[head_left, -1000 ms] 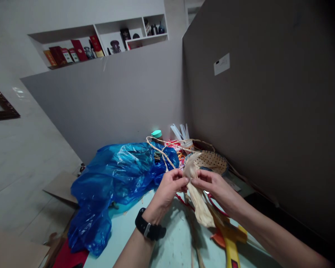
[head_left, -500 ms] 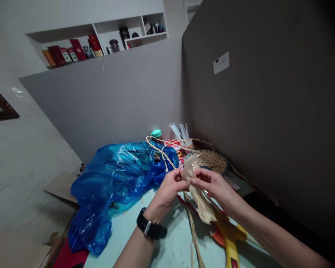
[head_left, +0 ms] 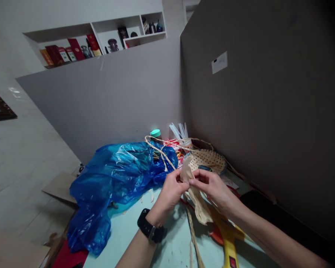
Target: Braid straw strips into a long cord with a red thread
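Over the table, my left hand [head_left: 172, 188] and my right hand [head_left: 209, 186] pinch a pale dried corn husk [head_left: 198, 204] between thumbs and fingers, close together. Its upper end sticks up above my fingertips, and the wider lower end hangs down to the right. Beneath it, a twisted straw-coloured cord [head_left: 193, 232] runs toward the near edge. A yellow glue gun [head_left: 229, 245] with an orange trigger and a red switch lies below my right forearm, which partly covers it. A black watch is on my left wrist.
A crumpled blue plastic bag [head_left: 114, 171] covers the table's left side. Behind my hands stand a woven basket [head_left: 212, 160], a cup of white sticks [head_left: 186, 143] and a green-lidded jar [head_left: 155, 133]. A braided cord loops over them. Grey partitions [head_left: 114, 96] enclose the back and right.
The husk's top end has tipped slightly left and lower, and its lower end has shifted a little left. Both hands keep their pinch. The view has moved slightly.
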`<action>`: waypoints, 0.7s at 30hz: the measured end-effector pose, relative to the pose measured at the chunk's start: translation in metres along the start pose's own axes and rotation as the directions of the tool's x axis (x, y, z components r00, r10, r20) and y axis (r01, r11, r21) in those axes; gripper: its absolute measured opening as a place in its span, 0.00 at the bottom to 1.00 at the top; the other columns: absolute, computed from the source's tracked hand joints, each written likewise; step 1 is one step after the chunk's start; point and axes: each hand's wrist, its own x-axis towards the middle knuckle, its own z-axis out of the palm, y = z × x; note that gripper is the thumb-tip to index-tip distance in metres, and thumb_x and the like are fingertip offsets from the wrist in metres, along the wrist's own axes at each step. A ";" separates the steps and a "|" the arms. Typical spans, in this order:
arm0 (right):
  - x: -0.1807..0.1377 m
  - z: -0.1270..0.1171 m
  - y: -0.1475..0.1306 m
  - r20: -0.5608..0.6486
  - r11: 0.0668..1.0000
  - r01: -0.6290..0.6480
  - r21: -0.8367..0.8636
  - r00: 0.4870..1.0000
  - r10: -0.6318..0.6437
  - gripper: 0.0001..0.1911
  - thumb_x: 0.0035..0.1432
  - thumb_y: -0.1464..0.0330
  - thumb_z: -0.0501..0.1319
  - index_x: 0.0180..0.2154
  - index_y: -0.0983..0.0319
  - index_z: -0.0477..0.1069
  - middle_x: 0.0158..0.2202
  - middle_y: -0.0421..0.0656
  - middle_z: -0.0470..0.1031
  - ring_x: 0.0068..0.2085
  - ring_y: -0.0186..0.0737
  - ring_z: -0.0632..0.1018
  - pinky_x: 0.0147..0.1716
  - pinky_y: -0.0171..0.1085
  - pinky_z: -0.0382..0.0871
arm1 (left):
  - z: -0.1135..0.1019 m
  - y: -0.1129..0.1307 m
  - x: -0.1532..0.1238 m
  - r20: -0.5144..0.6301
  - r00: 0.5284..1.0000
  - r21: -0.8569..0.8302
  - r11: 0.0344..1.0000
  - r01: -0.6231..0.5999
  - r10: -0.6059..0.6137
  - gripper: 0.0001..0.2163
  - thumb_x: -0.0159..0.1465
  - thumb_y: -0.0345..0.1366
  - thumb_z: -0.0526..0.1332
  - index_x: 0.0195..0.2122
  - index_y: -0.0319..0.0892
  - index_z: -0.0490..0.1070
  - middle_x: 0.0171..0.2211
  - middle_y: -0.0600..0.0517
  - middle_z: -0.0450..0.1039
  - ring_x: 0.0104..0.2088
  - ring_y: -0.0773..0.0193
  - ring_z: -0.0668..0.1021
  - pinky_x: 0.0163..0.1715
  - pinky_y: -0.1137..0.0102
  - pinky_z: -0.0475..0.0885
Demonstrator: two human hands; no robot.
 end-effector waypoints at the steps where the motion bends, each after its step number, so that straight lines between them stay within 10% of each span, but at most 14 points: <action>1: -0.001 0.000 0.000 -0.004 1.000 -0.003 0.005 1.000 0.004 0.08 0.48 0.64 0.64 0.28 0.62 0.71 0.28 0.40 0.73 0.31 0.39 0.73 0.33 0.36 0.63 | 0.000 -0.001 0.000 -0.012 1.000 0.016 1.000 -0.006 0.006 0.11 0.48 0.26 0.63 0.34 0.35 0.74 0.30 0.51 0.73 0.31 0.63 0.72 0.36 0.70 0.67; 21: 0.001 0.001 0.002 -0.106 0.999 0.006 0.037 0.994 -0.002 0.10 0.45 0.65 0.67 0.29 0.61 0.68 0.27 0.39 0.71 0.30 0.37 0.72 0.32 0.35 0.63 | -0.002 -0.009 0.002 -0.053 0.999 0.118 0.993 -0.004 0.011 0.08 0.53 0.34 0.62 0.34 0.38 0.74 0.30 0.48 0.72 0.29 0.61 0.71 0.30 0.69 0.67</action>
